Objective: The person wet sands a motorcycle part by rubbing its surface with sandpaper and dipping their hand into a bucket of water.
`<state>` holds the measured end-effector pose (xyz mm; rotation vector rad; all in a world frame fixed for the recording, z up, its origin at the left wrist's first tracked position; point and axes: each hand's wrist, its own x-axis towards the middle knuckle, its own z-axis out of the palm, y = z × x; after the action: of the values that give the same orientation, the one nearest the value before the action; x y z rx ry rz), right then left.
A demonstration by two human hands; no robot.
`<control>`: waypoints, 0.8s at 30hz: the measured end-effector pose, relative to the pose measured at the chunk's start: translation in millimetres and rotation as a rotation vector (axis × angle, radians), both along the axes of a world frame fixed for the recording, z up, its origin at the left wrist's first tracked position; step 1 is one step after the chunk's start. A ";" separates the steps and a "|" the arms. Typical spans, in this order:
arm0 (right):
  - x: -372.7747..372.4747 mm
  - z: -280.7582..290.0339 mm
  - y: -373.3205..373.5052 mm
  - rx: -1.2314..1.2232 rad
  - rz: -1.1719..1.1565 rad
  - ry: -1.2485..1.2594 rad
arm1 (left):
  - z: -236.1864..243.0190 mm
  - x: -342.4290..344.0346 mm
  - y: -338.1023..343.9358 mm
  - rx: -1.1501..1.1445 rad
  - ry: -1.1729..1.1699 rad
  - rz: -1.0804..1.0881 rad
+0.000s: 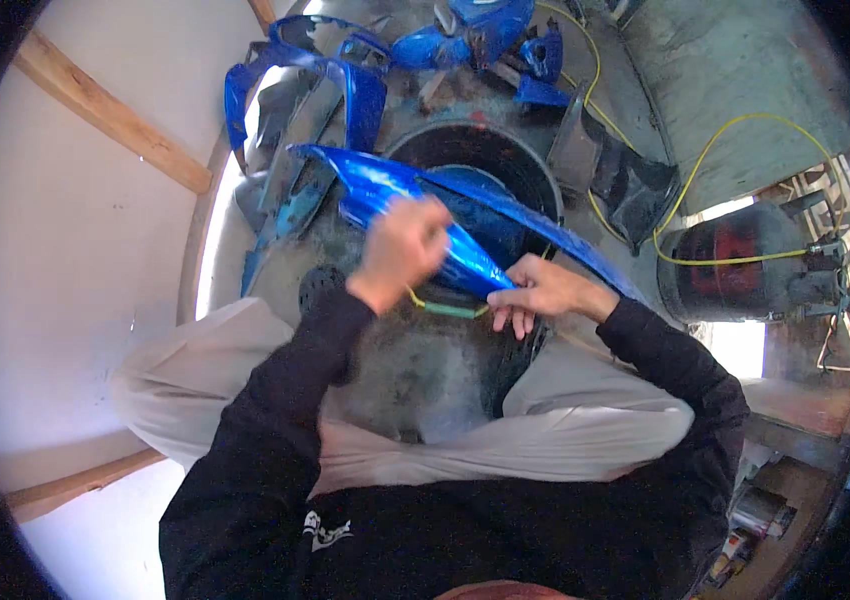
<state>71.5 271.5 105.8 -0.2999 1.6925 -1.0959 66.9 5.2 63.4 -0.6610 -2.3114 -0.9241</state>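
Note:
A glossy blue plastic panel (480,265), long and tapered like a motorcycle fairing piece, lies slantwise in front of me above a round black tub (540,155). My right hand (540,288) grips the panel's near end, thumb on top and fingers curled beneath. Over the panel's middle is my left hand (405,245), bent at the knuckles and smeared by motion; whether it holds anything cannot be made out. Part of the tub is hidden behind the panel. A thin handle with a green grip (450,310) shows just below the hands.
More blue panels lie at the far left (365,105) and far middle (490,40). Right of the tub is a black panel (635,190). A dark tank (700,250) with a red patch stands farther right, a yellow hose (730,261) running across it. A pale wall (75,240) borders the left.

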 end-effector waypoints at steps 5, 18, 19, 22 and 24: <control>-3.3 0.3 -0.3 0.001 -0.003 -0.008 | -1.2 -2.5 -5.5 0.026 -0.099 0.003; -4.2 -0.1 -2.1 0.092 0.132 0.084 | -4.2 7.8 3.6 -0.053 0.158 -0.378; -3.2 0.0 -1.6 0.072 0.128 0.086 | -4.3 6.0 2.3 -0.025 0.100 -0.129; -2.3 2.1 -0.9 0.047 0.056 0.054 | -6.8 0.8 0.1 0.062 -0.028 0.281; -4.1 3.8 -0.5 0.072 0.091 0.076 | -1.3 10.3 9.7 -0.045 0.176 -0.120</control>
<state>67.4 271.0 109.7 -0.3730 1.7636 -0.9646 77.2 14.9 62.0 -0.8729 -2.1611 -0.8330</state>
